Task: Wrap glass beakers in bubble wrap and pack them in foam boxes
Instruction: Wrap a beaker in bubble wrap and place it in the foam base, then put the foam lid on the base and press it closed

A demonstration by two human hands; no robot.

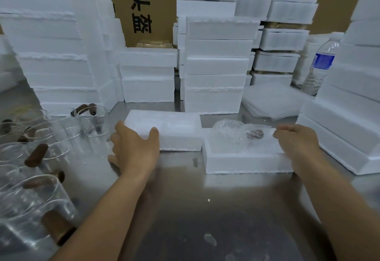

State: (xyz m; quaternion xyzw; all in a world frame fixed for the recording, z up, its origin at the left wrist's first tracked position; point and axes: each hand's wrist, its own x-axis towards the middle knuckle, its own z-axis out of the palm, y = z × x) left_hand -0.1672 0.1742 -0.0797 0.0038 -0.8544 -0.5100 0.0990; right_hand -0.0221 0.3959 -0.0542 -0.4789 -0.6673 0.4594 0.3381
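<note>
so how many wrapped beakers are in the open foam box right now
2. One wrapped beaker lies at the left of the open foam box, the other at its right, by the right hand. Any beneath them would be hidden.

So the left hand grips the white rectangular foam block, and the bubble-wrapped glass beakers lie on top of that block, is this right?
Not quite. The head view shows the bubble-wrapped glass beakers lying inside the open white foam box just right of that block. The left hand does grip the white rectangular foam block.
</note>
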